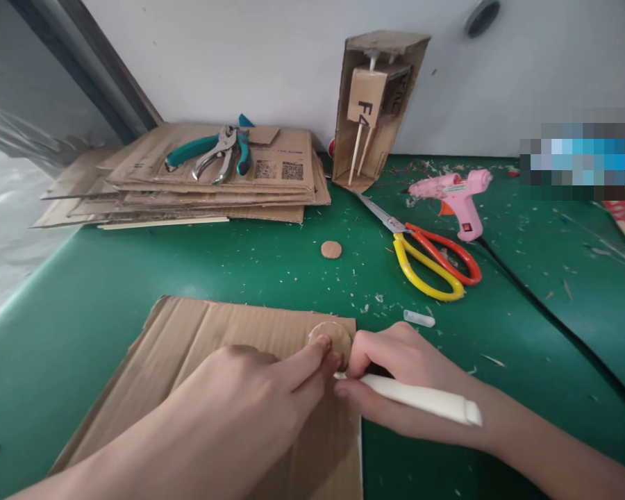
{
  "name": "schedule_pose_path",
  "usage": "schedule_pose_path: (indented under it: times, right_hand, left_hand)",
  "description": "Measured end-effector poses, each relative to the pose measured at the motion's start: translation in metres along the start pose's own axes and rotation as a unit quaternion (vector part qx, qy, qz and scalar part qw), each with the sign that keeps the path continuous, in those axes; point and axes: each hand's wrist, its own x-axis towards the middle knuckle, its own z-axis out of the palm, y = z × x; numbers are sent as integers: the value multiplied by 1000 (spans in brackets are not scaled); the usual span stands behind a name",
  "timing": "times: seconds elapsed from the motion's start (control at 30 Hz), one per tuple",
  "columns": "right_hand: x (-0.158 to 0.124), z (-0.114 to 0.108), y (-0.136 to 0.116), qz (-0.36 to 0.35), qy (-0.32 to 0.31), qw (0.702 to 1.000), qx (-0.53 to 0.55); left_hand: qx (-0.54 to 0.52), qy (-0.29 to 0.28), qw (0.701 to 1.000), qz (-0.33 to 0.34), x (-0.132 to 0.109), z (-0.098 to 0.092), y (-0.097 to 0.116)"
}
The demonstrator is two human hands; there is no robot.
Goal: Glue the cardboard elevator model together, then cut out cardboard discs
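A flat cardboard sheet lies on the green table below my hands. Near its upper right corner rests a round cardboard disc, with a pale line curving round its upper edge. The fingertips of my left hand press the disc down onto the sheet. My right hand grips a white pen, its tip beside the lower edge of the disc. Part of the disc is hidden under my fingers. Just above my right hand lies a small translucent cap.
Farther back are a smaller cardboard disc, red-and-yellow-handled scissors and a pink glue gun with a black cord. Teal-handled pliers lie on stacked cardboard. A cardboard construction stands against the wall. Scraps dot the table.
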Motion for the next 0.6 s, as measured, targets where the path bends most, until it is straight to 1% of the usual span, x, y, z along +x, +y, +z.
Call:
schedule_pose_path:
  times: [0.1, 0.2, 0.27, 0.5, 0.6]
  right_hand:
    - [-3, 4, 3, -59, 21, 997, -33]
    - [-5, 8, 6, -132, 30, 988, -80]
    - [-6, 9, 5, -164, 25, 980, -110]
    - [-4, 11, -2, -221, 36, 952, -207]
    - [-2, 14, -2, -227, 47, 947, -221]
  left_hand:
    - [37, -51, 996, 58, 4, -4, -1]
    - [41, -69, 995, 62, 4, -4, -2]
    - [40, -79, 994, 58, 3, -3, -2]
    - [44, -83, 994, 57, 2, -1, -2]
    - [44, -58, 996, 56, 1, 0, 0]
